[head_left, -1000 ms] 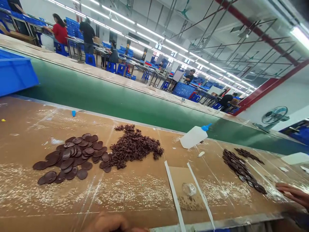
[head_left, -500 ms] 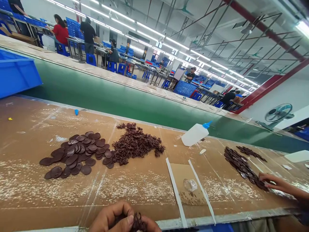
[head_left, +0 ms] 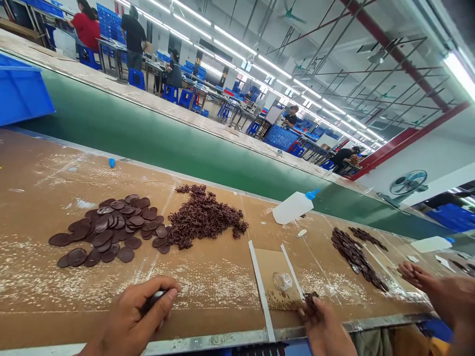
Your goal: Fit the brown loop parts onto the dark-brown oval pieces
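Observation:
My left hand (head_left: 135, 314) is closed above the near part of the cardboard-covered bench, round a small item with a pale grey surface, mostly hidden by the fingers. My right hand (head_left: 326, 324) pinches a dark brown curly piece (head_left: 310, 298) beside the near end of a strip framed by white tape (head_left: 261, 291). A clear round plastic piece (head_left: 282, 281) lies on that strip. Left of it is a heap of brown curly pieces (head_left: 206, 217), touching a pile of flat brown oval discs (head_left: 111, 230).
A white squeeze bottle (head_left: 293, 207) with a blue nozzle lies behind the strip. At right are overlapping brown pieces (head_left: 356, 257) and a co-worker's hand (head_left: 426, 282). A blue bin (head_left: 24, 91) stands far left; a green belt (head_left: 166, 148) runs behind the bench.
My hands have parted: the right moved right with the curly piece, the left moved slightly left and up. The co-worker's hand has left the overlapping pieces. The view has shifted slightly.

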`<state>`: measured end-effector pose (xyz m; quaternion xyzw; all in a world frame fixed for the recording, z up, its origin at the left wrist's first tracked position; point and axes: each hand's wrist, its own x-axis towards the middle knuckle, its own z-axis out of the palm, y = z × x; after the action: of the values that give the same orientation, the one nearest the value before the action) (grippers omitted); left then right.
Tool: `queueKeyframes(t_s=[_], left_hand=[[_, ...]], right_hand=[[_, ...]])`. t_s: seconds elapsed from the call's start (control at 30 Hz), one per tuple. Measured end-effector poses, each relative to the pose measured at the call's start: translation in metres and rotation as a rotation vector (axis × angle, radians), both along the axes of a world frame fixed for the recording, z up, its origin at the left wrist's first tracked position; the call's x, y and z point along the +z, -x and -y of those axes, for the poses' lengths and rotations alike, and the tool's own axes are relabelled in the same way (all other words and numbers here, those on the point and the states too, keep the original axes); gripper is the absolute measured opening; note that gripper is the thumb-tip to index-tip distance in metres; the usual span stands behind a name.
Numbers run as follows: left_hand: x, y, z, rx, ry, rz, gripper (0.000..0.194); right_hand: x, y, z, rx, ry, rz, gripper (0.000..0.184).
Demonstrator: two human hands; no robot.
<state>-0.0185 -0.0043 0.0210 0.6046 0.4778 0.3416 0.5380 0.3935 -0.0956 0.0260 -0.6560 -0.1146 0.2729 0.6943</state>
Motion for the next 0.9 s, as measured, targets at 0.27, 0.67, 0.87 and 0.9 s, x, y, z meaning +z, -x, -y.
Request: queueKeyframes(t_s=[0.27, 0.67, 0.87, 0.9], left_hand=[[0.001, 0.000, 0.007, 0.096, -0.164, -0.095, 0.034], [0.006, -0.001, 0.009, 0.101, -0.226, -0.171, 0.023], [0.004, 0.000, 0.008, 0.078, -0.288, -0.167, 0.019], [0.006, 0.000, 0.009, 0.098, -0.266, -0.165, 0.019]], right_hand=[[0.013, 0.000, -0.022, 0.067, 0.077, -0.045, 0.034], [0.023, 0.010, -0.031, 0.174, 0.154, -0.040, 0.033], [0.023, -0.004, -0.034, 0.166, 0.216, -0.104, 0.041], [0.023, -0.005, -0.034, 0.165, 0.218, -0.109, 0.041]])
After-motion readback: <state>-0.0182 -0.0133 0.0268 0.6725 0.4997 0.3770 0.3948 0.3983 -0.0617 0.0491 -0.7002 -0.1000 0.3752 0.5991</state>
